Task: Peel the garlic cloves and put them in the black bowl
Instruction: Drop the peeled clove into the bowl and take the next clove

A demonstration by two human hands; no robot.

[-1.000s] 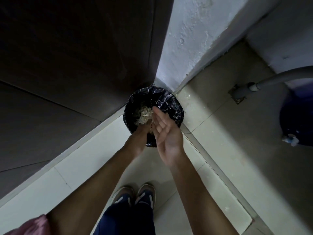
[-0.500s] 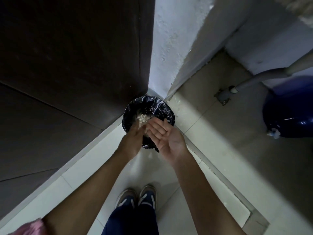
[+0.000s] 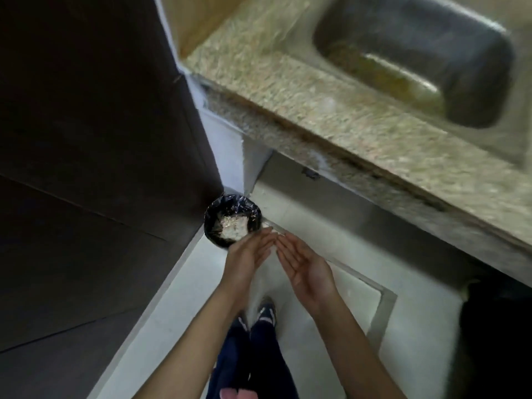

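Note:
A small bin lined with a black bag stands on the floor in the corner, with pale garlic skins lying inside it. My left hand is held just to the near right of the bin, fingers straight, holding nothing. My right hand is beside it, palm turned inward, fingers straight and empty. The two hands are a little apart. No garlic cloves and no black bowl are in view.
A dark wooden door fills the left side. A speckled stone counter with a steel sink runs along the upper right. The floor is pale tile, with my shoes below the hands.
The view has risen and swung right, bringing the counter and sink in. My hands, which touched over the bin, have come apart and drawn back from it.

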